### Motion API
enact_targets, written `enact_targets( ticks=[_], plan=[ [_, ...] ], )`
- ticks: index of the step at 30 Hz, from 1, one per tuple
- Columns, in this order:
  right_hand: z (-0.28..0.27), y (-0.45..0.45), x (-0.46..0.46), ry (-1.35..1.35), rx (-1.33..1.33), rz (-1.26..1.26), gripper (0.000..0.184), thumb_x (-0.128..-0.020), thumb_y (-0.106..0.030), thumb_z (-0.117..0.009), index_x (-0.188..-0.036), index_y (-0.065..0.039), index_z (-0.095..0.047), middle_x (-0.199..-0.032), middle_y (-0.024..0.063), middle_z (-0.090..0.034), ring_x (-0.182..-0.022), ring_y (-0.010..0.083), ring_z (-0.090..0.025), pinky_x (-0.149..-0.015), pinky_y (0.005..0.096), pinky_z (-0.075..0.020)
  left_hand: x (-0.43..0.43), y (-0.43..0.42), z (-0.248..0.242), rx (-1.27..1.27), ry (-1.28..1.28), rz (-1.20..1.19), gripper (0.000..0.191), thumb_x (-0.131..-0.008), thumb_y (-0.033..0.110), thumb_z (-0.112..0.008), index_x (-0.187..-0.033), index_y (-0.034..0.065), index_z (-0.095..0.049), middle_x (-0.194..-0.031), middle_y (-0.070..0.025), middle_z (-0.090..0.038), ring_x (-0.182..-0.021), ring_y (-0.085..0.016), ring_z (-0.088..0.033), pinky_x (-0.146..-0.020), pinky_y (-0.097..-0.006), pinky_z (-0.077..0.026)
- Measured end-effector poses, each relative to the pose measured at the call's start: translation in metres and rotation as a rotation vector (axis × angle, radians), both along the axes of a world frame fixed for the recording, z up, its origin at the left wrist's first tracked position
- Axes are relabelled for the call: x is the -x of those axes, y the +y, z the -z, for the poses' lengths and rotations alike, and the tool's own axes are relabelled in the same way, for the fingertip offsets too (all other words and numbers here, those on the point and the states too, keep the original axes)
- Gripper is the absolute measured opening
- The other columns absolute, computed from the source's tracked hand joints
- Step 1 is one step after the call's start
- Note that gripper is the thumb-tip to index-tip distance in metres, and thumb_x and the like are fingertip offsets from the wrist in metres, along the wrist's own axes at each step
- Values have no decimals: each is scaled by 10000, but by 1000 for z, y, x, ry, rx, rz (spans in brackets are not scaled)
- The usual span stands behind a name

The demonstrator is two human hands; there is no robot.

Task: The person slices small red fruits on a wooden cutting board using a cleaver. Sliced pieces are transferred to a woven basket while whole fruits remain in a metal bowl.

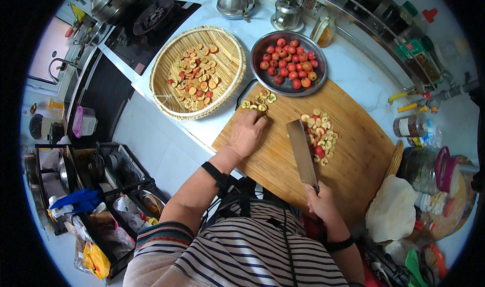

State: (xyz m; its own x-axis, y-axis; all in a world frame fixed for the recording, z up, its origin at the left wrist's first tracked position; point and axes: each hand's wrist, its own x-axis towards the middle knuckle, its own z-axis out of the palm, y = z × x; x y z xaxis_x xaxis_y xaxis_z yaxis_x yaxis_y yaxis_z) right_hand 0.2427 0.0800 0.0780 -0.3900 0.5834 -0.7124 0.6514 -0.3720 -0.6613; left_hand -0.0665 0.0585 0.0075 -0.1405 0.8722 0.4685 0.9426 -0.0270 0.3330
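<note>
My right hand [320,201] grips the handle of a cleaver [303,154], whose broad blade lies beside a heap of sliced red fruit [325,135] on a wooden cutting board [360,169]. My left hand [248,131] rests on the board's left part, fingertips next to a small group of cored slices [261,99]; whether it holds anything under the fingers cannot be seen. Behind the board's far edge, a steel bowl [254,73] holds whole red fruits [292,66] that look like hawthorn. A round woven basket [231,93] at the left holds many slices [204,74].
A black cooktop [129,48] with a pot adjoins the counter at the far left. A steel kettle [235,1], a lidded pot [288,14] and an oil bottle [324,31] line the back. Jars [420,169] crowd the right side. A black rack [113,196] stands lower left.
</note>
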Motion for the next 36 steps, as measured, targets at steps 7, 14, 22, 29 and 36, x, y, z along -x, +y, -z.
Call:
enact_targets(
  ticks=[7, 14, 22, 29, 36],
  plan=[
    [-6, -2, -6, 29, -40, 64, 261, -1022, -284, -595, -1054, -25, -608, -634, 19, -579, -484, 107, -559, -475, 292, -473, 10, 38, -40, -50, -123, -48, 208, -800, 82, -742, -998, 67, -681, -1006, -119, -640, -908, -334, -623, -771, -431, -508],
    [14, -11, -4, -56, -91, -78, 411, -989, -370, -633, -920, 34, -591, -672, 180, -623, -588, 252, -604, -582, 403, -495, -1, 133, -55, 236, -12, -79, 272, -863, 318, -711, -1033, 108, -680, -928, -110, -706, -919, -327, -667, -846, -471, -467],
    [15, -8, -10, -49, -165, -117, 429, -980, -373, -638, -876, 36, -562, -662, 211, -609, -609, 326, -631, -600, 440, -499, -11, 155, -61, 363, -229, -215, 249, -866, 279, -719, -1014, 83, -672, -891, -142, -732, -861, -341, -705, -821, -467, -510],
    [17, -3, -14, 28, 74, 12, 335, -1003, -331, -623, -900, -14, -598, -635, 56, -629, -476, 131, -581, -457, 316, -475, -31, 10, -65, 423, -947, -5, 172, -904, 62, -735, -1049, 2, -665, -923, -43, -703, -876, -105, -669, -762, -277, -545],
    [-3, 6, -16, -82, -261, -103, 379, -1007, -365, -606, -937, 7, -584, -665, 212, -594, -598, 398, -611, -572, 470, -488, -74, -38, -19, 340, -617, -222, 225, -868, 152, -756, -1026, 25, -659, -969, -155, -632, -778, -316, -666, -703, -401, -558]
  ],
)
